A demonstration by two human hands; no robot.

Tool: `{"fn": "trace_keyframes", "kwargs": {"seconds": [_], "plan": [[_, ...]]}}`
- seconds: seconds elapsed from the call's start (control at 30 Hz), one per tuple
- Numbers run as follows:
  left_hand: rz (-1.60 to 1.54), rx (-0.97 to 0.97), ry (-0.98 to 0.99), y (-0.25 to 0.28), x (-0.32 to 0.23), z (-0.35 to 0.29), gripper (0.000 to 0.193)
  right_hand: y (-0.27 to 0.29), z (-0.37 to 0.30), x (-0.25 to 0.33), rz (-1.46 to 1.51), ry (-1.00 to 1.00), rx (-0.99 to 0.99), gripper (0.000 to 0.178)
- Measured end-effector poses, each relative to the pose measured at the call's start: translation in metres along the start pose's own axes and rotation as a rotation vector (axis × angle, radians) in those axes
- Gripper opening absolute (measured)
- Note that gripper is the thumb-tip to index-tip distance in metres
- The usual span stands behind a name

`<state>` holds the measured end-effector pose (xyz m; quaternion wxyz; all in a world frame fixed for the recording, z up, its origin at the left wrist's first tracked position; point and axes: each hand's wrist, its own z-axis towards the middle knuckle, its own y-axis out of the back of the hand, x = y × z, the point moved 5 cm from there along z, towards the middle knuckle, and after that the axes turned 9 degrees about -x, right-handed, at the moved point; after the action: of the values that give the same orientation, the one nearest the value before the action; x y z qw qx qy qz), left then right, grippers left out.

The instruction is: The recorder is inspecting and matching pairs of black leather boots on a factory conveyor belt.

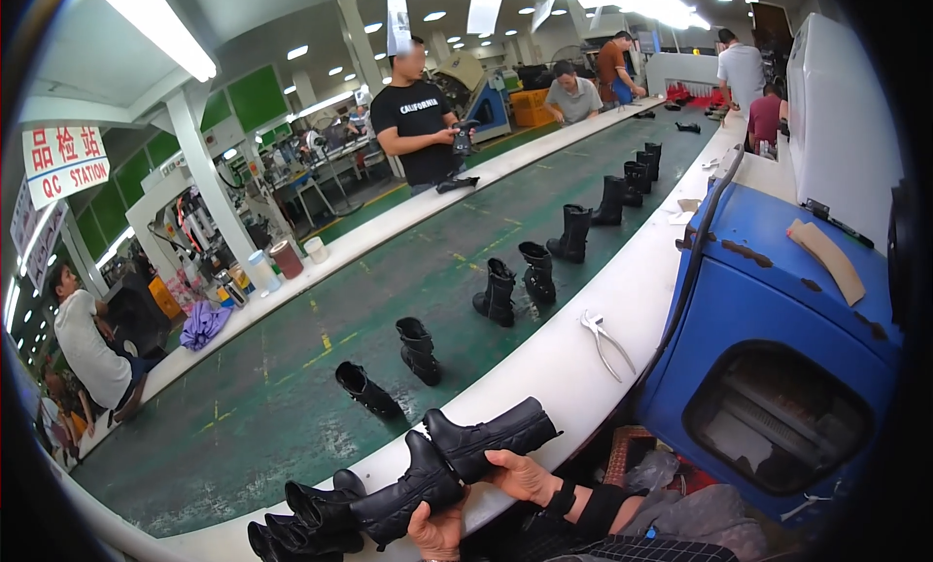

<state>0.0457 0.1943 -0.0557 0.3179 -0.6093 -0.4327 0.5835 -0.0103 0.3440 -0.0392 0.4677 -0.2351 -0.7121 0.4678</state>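
- The lower-left boot (403,494) is clamped in the left hand (437,533), its nearer hand.
- The upper-right boot (501,440), beyond the right hand (525,477), is gripped by its fingers.
- Both are held at the white ledge (544,372), long axes slanting up rightward.
- Far-side fingertips are hidden; contact between boots cannot be told.

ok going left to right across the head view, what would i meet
purple cloth → lower held boot in the left hand → upper held boot in the right hand → pliers → blue machine
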Motion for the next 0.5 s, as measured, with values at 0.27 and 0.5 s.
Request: {"fn": "trace_keyframes", "kwargs": {"seconds": [0.27, 0.5], "plan": [[-0.026, -0.038, -0.031, -0.015, 0.001, 0.001, 0.066, 0.000, 0.001, 0.003, 0.047, 0.039, 0.038, 0.045], [-0.018, -0.048, -0.056, -0.018, 0.003, 0.005, 0.063, 0.004, 0.002, 0.004, 0.094, 0.015, 0.034, 0.042]]}}
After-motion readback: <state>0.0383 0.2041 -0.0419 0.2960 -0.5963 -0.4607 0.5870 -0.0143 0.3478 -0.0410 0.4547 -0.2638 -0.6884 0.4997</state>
